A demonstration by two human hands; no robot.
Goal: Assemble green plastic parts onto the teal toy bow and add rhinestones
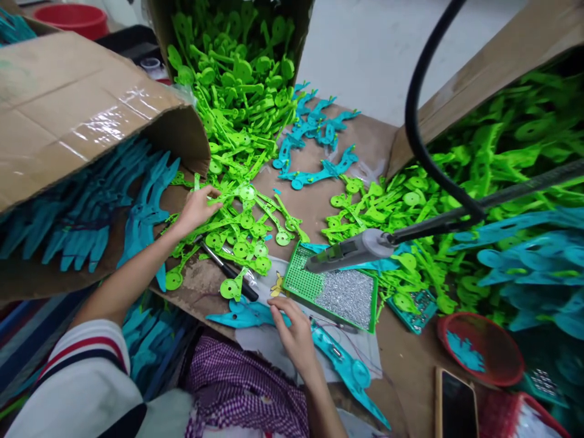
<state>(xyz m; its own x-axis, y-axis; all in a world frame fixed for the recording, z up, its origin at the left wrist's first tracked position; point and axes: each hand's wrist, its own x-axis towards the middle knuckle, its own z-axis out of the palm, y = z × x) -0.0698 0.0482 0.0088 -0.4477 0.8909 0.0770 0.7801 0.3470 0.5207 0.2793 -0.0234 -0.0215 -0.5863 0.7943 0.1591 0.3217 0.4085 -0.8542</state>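
Pale floor (351, 55) is showing beyond a brown worktable (413, 359), where green pieces (241, 248) are spilling out of a cardboard box. From the head view, the left hand (198, 211) is reaching into that loose heap, its fingers bending by the nearest pieces; whether they are grasping one, I cannot tell. Down at the near edge, the right hand (296, 334) is hovering over or touching the long blue part (340, 359), which is lying on a pale sheet and running out on both sides of the fingers. Its thumb and fingers are curling loosely, and any grip is staying unclear.

Just beyond, a green tray (375, 310) is holding small metal bits (349, 295), with a grey tool (349, 250) leaning over it. A black-handled tool (228, 272) is lying by the heap.

Picking out a green piece seems to be the step in hand. Separating just one is calling for a light pinch, with the right hand steadying the blue part.
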